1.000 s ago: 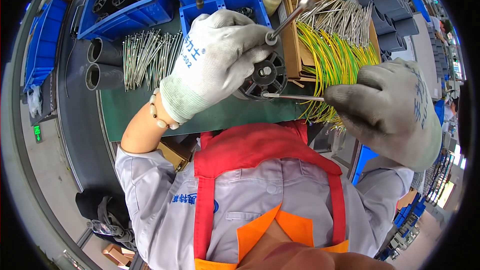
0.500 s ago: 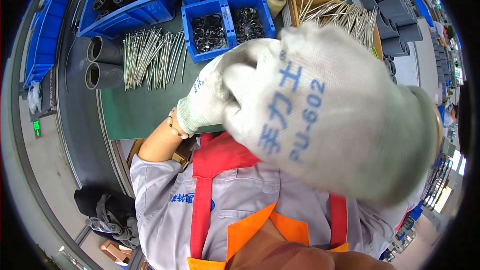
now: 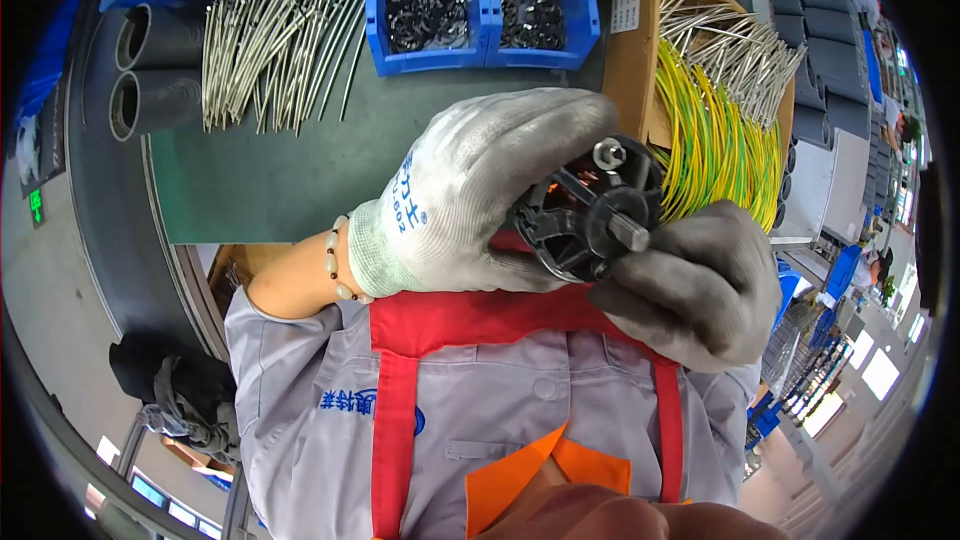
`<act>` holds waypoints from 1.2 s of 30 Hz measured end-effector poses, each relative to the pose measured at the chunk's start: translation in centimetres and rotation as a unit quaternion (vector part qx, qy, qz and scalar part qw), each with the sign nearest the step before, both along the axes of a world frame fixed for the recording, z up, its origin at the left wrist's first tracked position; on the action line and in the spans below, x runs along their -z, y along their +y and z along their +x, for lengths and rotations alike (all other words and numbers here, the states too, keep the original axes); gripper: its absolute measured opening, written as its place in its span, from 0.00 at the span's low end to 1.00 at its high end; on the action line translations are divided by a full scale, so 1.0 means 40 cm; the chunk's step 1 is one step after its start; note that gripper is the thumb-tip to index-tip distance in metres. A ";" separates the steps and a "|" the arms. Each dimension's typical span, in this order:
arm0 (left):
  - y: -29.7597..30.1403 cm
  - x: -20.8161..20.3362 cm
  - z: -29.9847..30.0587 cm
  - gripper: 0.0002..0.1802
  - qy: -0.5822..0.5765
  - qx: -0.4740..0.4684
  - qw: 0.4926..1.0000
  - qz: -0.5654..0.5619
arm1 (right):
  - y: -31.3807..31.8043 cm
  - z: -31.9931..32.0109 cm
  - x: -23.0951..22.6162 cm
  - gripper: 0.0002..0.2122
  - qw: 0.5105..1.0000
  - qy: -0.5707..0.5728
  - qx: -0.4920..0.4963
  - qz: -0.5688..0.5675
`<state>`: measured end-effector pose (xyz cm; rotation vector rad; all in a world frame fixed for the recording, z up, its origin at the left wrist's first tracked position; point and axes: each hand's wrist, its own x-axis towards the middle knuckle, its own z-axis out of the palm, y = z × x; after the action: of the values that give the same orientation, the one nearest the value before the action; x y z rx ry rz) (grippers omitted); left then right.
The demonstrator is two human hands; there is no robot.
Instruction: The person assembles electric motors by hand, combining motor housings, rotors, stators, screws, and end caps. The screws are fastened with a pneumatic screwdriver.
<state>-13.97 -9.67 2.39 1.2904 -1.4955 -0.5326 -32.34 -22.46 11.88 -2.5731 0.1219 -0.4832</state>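
Gripping the black motor part (image 3: pixel 600 225), now lifted off the table (image 3: pixel 270 190), the left hand (image 3: pixel 490 180) steadied it for the right hand (image 3: pixel 700 285), curled against it, hold unclear.

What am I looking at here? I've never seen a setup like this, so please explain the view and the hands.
There is no robot arm here: these are a person's own gloved hands. The view comes from a wide fisheye camera worn on the head, looking down, so edges bend and the chest shows below.

The left hand holds a black spoked part with a metal shaft. The right hand has its fingers curled at the part's lower right; their exact grip is hidden.

On the green surface lie thin metal rods, with blue bins of small dark pieces beside them. To the right, a cardboard box holds more rods and yellow-green wires.
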 end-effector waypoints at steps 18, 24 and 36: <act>0.017 -0.005 0.022 0.60 -0.020 0.044 0.999 0.007 | -0.011 0.025 0.035 0.14 0.994 -0.027 -0.076 0.068; 0.009 -0.004 -0.002 0.54 0.081 0.024 0.996 -0.002 | -0.019 0.008 0.032 0.24 0.993 -0.050 -0.100 0.032; -0.034 0.007 -0.082 0.53 0.120 -0.106 0.984 -0.081 | -0.077 0.004 -0.006 0.21 0.985 0.037 -0.168 0.016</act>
<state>-17.25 -11.03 2.09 1.1949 -1.1608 -0.4018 -32.19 -25.54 12.13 -2.5113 -0.2731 -0.2553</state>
